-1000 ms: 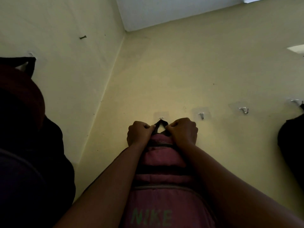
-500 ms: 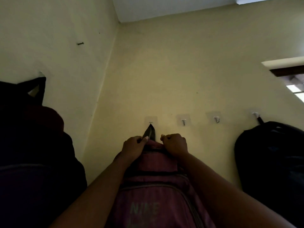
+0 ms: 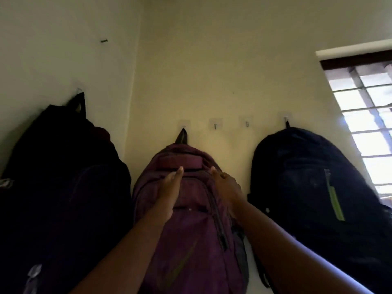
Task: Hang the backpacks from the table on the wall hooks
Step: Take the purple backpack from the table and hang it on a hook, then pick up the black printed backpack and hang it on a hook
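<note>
Head: left hand (image 3: 169, 194) and right hand (image 3: 228, 187) flat against backpack (image 3: 191, 240)

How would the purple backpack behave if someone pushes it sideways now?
It would probably swing, not slide: the purple backpack hangs only by its top loop on one hook. Its fabric looks soft, with folds near the left hand, so it likely dents. Its bulging body suggests some weight.

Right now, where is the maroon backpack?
Head view, centre: the maroon backpack hangs from the leftmost hook of the back-wall row, between the black backpack at left and the dark blue backpack at right.
</note>
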Action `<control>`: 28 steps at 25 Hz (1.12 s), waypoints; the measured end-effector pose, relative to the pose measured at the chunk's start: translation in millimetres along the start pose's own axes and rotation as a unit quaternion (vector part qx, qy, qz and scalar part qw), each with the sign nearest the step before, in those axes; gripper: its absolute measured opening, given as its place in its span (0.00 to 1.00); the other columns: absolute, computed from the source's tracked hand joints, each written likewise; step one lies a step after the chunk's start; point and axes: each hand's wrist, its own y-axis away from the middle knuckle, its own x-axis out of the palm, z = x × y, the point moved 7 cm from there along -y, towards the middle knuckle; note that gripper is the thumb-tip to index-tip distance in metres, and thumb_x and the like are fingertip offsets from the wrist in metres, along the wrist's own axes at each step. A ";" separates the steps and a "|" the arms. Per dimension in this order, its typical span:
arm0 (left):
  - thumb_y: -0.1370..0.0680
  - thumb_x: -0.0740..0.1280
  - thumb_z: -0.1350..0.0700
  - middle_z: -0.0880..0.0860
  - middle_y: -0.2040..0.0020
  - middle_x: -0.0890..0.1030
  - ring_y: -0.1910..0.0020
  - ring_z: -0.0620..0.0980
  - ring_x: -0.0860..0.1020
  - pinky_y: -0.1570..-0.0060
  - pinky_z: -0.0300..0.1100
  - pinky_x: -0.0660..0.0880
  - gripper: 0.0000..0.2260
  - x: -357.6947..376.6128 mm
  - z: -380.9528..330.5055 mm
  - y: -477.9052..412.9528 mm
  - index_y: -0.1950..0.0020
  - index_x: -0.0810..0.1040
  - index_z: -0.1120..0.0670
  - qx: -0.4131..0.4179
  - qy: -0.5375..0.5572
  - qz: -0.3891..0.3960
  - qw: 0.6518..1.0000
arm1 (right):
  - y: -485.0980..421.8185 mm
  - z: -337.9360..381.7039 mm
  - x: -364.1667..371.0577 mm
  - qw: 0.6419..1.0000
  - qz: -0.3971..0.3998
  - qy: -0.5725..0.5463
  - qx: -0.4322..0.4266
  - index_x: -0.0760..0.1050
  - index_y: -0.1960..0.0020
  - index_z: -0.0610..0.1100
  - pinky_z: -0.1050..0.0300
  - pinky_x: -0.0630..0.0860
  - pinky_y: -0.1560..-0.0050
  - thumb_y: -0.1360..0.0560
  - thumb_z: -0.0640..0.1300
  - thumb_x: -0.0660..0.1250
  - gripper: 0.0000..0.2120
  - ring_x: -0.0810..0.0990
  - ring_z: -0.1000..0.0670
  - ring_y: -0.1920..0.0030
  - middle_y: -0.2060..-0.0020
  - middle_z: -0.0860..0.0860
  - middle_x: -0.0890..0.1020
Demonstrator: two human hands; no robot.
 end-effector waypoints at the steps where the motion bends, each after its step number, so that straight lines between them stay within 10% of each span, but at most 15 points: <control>1: 0.20 0.55 0.45 0.53 0.36 0.73 0.35 0.56 0.71 0.38 0.42 0.66 0.22 1.8 2.0 27.7 0.31 0.69 0.56 -0.030 0.035 0.002 0.999 | 21.8 -7.9 -7.7 1.000 0.006 -0.012 0.022 0.72 0.34 0.43 0.56 0.67 0.37 0.20 0.57 0.51 0.24 0.73 0.41 0.36 0.35 0.41 0.75; 8: 0.22 0.55 0.41 0.53 0.30 0.69 0.31 0.53 0.68 0.32 0.46 0.63 0.27 7.0 34.4 201.1 0.27 0.64 0.53 -0.177 0.132 -0.024 0.975 | 174.4 -61.9 -33.5 0.973 0.082 -0.134 0.172 0.75 0.40 0.48 0.47 0.73 0.37 0.25 0.63 0.55 0.24 0.77 0.44 0.43 0.43 0.46 0.79; 12: 0.38 0.63 0.27 0.54 0.25 0.64 0.27 0.55 0.64 0.27 0.51 0.59 0.48 -2.3 88.8 277.3 0.25 0.60 0.52 -0.243 0.112 -0.039 0.963 | 264.4 -74.8 -47.5 0.965 0.070 -0.143 0.206 0.72 0.54 0.46 0.59 0.68 0.60 0.22 0.59 0.55 0.17 0.70 0.55 0.64 0.65 0.53 0.72; 18: 0.22 0.53 0.40 0.53 0.23 0.60 0.25 0.53 0.59 0.28 0.51 0.55 0.28 -15.2 81.0 427.2 0.25 0.60 0.51 -0.348 0.076 0.035 0.934 | 392.4 -114.0 -59.6 0.936 0.099 -0.158 0.299 0.66 0.31 0.44 0.51 0.67 0.35 0.23 0.62 0.54 0.28 0.70 0.46 0.34 0.34 0.46 0.73; 28: 0.22 0.53 0.40 0.50 0.24 0.62 0.25 0.51 0.61 0.29 0.48 0.54 0.27 -41.7 85.0 704.0 0.26 0.61 0.50 -0.493 0.044 0.070 0.866 | 649.6 -162.1 -122.8 0.872 0.070 -0.122 0.469 0.66 0.30 0.44 0.44 0.63 0.28 0.23 0.61 0.54 0.29 0.68 0.45 0.31 0.30 0.45 0.70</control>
